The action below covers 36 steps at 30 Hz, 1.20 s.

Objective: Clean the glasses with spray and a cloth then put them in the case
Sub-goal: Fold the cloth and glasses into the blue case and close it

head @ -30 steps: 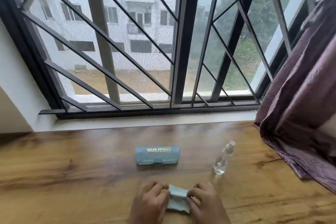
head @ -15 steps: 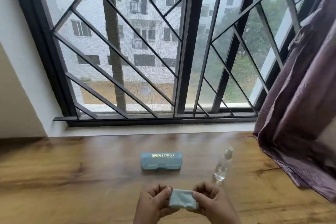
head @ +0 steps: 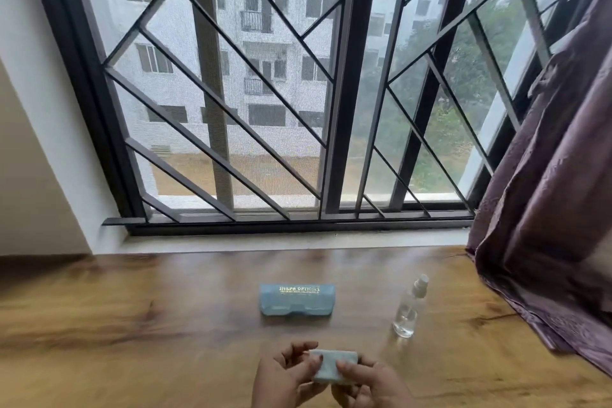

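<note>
Head | cloth [head: 333,365] long axis left-right | left hand [head: 287,376], right hand [head: 372,386] pinching ends

Saw a wooden table [head: 132,325] beneath the grip; beyond it, a pale sill [head: 265,243] and a diagonal window grille [head: 231,109]. Noted 1 purple curtain [head: 546,209] well right of the grip, hem on the table.

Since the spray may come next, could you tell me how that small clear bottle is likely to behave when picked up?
The spray bottle looks tall and narrow, so a nudge may tip it. Liquid seems confined to its base, so it is probably light.
</note>
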Motion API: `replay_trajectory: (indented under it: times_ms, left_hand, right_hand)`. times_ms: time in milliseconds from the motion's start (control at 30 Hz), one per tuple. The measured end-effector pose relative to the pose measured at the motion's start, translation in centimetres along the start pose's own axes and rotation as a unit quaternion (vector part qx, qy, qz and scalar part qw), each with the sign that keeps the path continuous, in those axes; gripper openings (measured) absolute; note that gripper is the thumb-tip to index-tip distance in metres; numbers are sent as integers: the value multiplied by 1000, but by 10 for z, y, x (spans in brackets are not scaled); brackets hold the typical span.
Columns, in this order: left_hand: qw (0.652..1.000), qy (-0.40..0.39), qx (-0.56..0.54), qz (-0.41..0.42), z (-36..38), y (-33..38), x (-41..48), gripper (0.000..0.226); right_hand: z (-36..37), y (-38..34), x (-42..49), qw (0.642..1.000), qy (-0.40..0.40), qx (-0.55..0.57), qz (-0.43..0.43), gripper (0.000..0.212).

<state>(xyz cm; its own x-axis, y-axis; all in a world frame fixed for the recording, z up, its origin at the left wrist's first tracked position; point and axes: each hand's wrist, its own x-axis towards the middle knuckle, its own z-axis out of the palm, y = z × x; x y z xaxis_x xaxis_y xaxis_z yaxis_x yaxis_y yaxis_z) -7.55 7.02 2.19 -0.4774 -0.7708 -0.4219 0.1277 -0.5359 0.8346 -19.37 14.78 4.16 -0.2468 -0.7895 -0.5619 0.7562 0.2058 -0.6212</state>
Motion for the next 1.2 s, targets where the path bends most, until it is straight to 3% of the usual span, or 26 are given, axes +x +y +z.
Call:
replay_trajectory:
  times_ms: [100, 167, 233, 300, 367, 467, 533, 700, 1000, 1200]
  left_hand:
    - [998, 56, 16, 14, -5, 1, 5, 9]
    - [978, 139, 121, 100, -16, -1, 17, 17]
    - [926, 190, 248, 214, -31, 4, 33, 35]
    - [849, 198, 383, 306, -46, 12, 53, 47]
    - [790, 181, 475, 343, -56, 24, 74, 63]
    - [805, 87, 505, 298, -65, 45, 99, 88]
    - [819, 29, 510, 261, -69, 54, 112, 99]
    - [861, -29, 461, 214, -76, 58, 131, 93]
    - [875, -62, 416, 239, -84, 54, 142, 57]
    - [912, -45, 329, 241, -80, 50, 145, 46]
  right_hand:
    - [0, -2, 14, 1000, 19, -2, -16, 27]
    - [-1, -5, 26, 997, 46, -37, -44, 21]
    - [-2, -9, 38, 991, 67, -95, -73, 22]
    - [3, -11, 48, 975, 83, -181, -98, 27]
    - [10, -10, 57, 935, 89, -320, -128, 43]
    - [25, -8, 68, 823, 47, -546, -148, 59]
    - [38, -7, 72, 756, 20, -641, -131, 63]
    - [62, -4, 84, 632, -8, -772, -64, 73]
    - [62, -2, 88, 618, 0, -782, -78, 74]
    - [62, -2, 93, 605, 1, -794, -56, 75]
